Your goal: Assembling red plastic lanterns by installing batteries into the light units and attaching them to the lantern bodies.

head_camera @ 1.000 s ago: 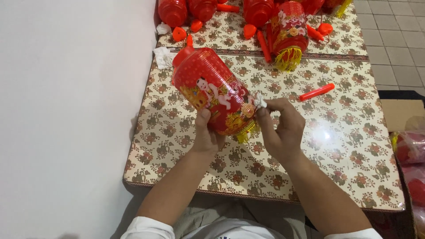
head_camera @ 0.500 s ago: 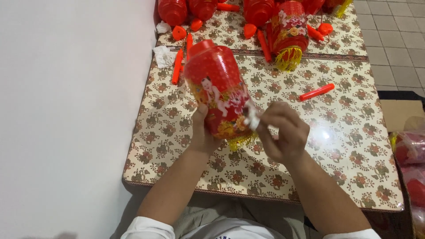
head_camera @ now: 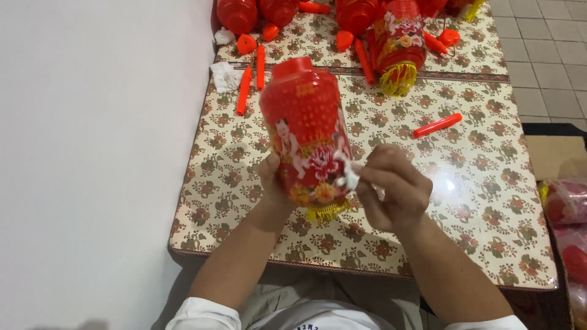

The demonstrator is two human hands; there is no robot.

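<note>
Packages: a clear plastic bag point(head_camera: 565, 205) holding red goods sits at the right edge of the view, beside the table point(head_camera: 489, 244), partly cut off. Behind it stands a brown cardboard box point(head_camera: 550, 156), its flap open, on the floor. A further clear-wrapped red bundle point(head_camera: 575, 263) lies below the bag. No labels, signs or screens can be made out
</note>
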